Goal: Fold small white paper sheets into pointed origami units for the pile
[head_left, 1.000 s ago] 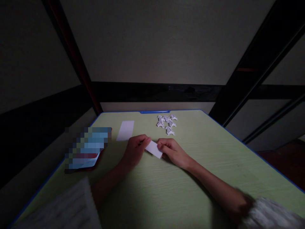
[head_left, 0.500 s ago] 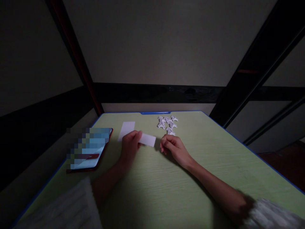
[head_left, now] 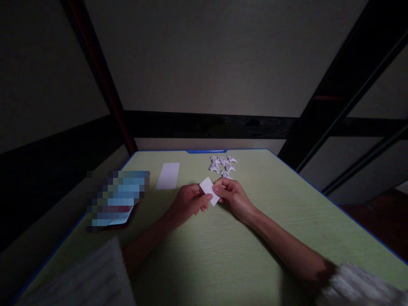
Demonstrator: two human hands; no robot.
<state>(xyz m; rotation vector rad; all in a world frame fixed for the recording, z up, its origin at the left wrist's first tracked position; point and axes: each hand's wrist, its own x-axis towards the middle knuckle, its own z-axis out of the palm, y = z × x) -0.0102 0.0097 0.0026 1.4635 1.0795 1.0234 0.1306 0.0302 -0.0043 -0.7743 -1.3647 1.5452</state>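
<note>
A small white slip of paper (head_left: pixel 208 187) is held between my two hands, tilted above the table. My left hand (head_left: pixel 191 201) pinches its lower left part, thumb on top. My right hand (head_left: pixel 231 192) grips the right edge between thumb and fingers. Just beyond my right hand lie several small folded white paper figures (head_left: pixel 225 174), grouped near the far side. Another white sheet of paper (head_left: pixel 168 176) rests flat to the left of my left hand.
A pale green table (head_left: pixel 204 255) with a blue edge is under my hands. At its left side lies a partly blurred device in a dark red case (head_left: pixel 127 204). A light wall panel with a dark band stands behind the table.
My left hand has moved right with the paper slip, bringing it to my right hand, which now also grips it. The slip has turned and shows a shorter face.
</note>
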